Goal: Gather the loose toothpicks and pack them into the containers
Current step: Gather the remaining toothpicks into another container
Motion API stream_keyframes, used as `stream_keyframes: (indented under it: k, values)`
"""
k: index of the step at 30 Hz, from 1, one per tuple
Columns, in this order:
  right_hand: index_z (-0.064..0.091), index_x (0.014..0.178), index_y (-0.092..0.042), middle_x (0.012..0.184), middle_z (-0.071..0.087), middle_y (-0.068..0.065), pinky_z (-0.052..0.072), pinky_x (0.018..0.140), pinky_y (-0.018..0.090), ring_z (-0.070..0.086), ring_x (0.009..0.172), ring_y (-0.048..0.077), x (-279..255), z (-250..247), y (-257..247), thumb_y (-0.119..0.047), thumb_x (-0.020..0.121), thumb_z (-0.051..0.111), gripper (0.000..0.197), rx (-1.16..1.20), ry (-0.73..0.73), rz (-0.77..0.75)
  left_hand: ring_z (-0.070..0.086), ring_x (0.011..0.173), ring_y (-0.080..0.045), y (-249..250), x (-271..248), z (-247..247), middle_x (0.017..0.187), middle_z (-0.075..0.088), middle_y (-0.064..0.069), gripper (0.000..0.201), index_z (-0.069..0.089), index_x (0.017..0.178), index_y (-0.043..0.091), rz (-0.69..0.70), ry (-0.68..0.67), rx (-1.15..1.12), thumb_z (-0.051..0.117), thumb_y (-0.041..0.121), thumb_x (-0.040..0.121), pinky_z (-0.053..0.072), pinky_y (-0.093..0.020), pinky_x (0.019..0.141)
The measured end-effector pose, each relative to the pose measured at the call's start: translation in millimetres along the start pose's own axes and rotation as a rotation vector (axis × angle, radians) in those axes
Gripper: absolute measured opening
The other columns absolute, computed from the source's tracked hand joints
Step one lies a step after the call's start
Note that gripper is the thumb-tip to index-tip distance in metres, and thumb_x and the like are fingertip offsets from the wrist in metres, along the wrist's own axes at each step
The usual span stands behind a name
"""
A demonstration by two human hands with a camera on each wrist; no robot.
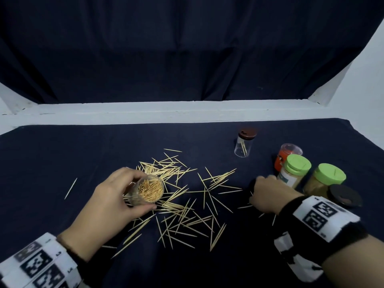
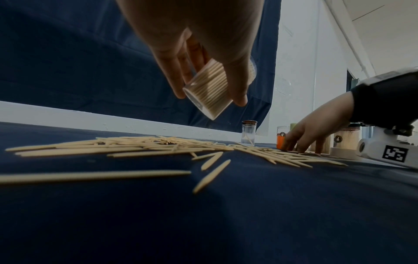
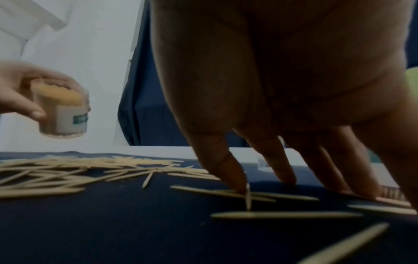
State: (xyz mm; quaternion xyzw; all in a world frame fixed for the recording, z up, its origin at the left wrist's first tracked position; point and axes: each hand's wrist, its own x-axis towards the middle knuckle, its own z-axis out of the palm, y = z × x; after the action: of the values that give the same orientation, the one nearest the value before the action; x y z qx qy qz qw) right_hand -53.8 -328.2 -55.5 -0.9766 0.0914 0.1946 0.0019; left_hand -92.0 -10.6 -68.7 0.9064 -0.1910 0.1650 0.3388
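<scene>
- We are holding the open container (image 1: 150, 191), packed nearly full, lifted and tilted in our left hand (image 1: 113, 201), fingers curled round it.
- Loose toothpicks (image 1: 182, 196) are lying flat between the hands, axes mixed.
- Our right hand (image 1: 268, 194) is nearer the right-side strays, fingertips (image 3: 237, 185) spread, pressing down, gripping nothing.
- Only the right wrist view is showing that contact.

Left hand (image 1: 108, 196) grips an open clear container (image 1: 148, 190), packed full of toothpicks, tilted above the loose toothpicks (image 1: 182, 196) scattered on the dark cloth (image 1: 62, 154). Right hand (image 1: 268, 194) rests fingers-down on the cloth beside the scatter. Just beyond its fingers stand two green-lidded jars (image 1: 297, 169), an orange container (image 1: 287, 154) and a brown-lidded jar (image 1: 245, 142).
</scene>
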Motion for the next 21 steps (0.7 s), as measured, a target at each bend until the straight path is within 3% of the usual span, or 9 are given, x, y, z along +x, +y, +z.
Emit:
stream_keyframes:
  k: [4,6,8,10,14,16,19,21]
  values:
    - [0.042,0.129,-0.007,0.132,0.044,0.015,0.039,0.097,0.034,0.046,0.122,0.032,-1,6,-12,-0.015,0.093,0.044,0.037,0.056,0.031,-0.154,0.056,0.099,0.001,1,0,1,0.099,0.06,0.019,0.054,0.063,0.103,0.029,0.001,-0.005,0.015,0.081,0.044,0.054,0.04,-0.005,0.083]
    - [0.042,0.136,-0.013,0.134,0.049,0.012,0.039,0.096,0.028,0.048,0.122,0.027,0,2,-11,-0.01,0.092,0.043,0.044,0.149,0.038,-0.212,0.055,0.099,0.001,0,0,0,0.099,0.06,0.018,0.055,0.063,0.103,0.027,-0.001,-0.002,0.023,0.081,0.044,0.054,0.043,-0.009,0.083]
    - [0.046,0.133,-0.014,0.131,0.054,0.01,0.042,0.092,0.026,0.052,0.118,0.026,0,-7,-3,-0.008,0.09,0.044,0.043,0.211,0.058,-0.17,0.056,0.098,0.0,-2,0,-1,0.1,0.06,0.017,0.056,0.063,0.103,0.026,-0.003,0.002,0.028,0.08,0.045,0.054,0.046,-0.016,0.082]
    - [0.051,0.124,-0.007,0.126,0.056,0.014,0.043,0.089,0.027,0.055,0.114,0.028,1,-12,7,-0.01,0.093,0.043,0.032,0.118,0.082,-0.111,0.057,0.098,-0.001,-4,1,-2,0.099,0.06,0.017,0.056,0.063,0.104,0.027,-0.011,0.009,0.027,0.079,0.047,0.054,0.047,-0.023,0.082]
    - [0.053,0.122,-0.002,0.128,0.052,0.015,0.046,0.097,0.036,0.052,0.117,0.032,0,-4,9,-0.014,0.093,0.042,0.033,-0.183,-0.098,-0.061,0.058,0.099,-0.001,-7,2,-3,0.101,0.059,0.019,0.059,0.061,0.105,0.033,-0.003,0.003,0.032,0.08,0.062,0.056,0.048,-0.024,0.082]
    - [0.051,0.122,-0.003,0.129,0.048,0.016,0.045,0.098,0.039,0.05,0.118,0.034,-1,-2,2,-0.012,0.091,0.042,0.033,-0.2,-0.07,-0.11,0.058,0.099,-0.002,-7,1,-3,0.101,0.059,0.019,0.059,0.061,0.105,0.032,-0.005,0.004,0.029,0.077,0.062,0.056,0.048,-0.024,0.082]
    - [0.05,0.127,-0.006,0.129,0.052,0.011,0.043,0.096,0.029,0.052,0.118,0.027,-1,-11,-3,-0.006,0.093,0.041,0.036,-0.057,0.049,-0.222,0.058,0.099,-0.002,-6,0,-4,0.1,0.06,0.018,0.06,0.062,0.104,0.031,-0.013,0.014,0.028,0.085,0.054,0.054,0.048,-0.024,0.082]
    - [0.055,0.127,-0.008,0.127,0.057,0.01,0.043,0.094,0.027,0.054,0.116,0.026,-2,-24,2,-0.004,0.092,0.041,0.037,0.018,0.095,-0.207,0.059,0.099,-0.004,-6,1,-5,0.1,0.061,0.017,0.059,0.063,0.105,0.029,-0.016,0.016,0.019,0.084,0.049,0.054,0.049,-0.026,0.083]
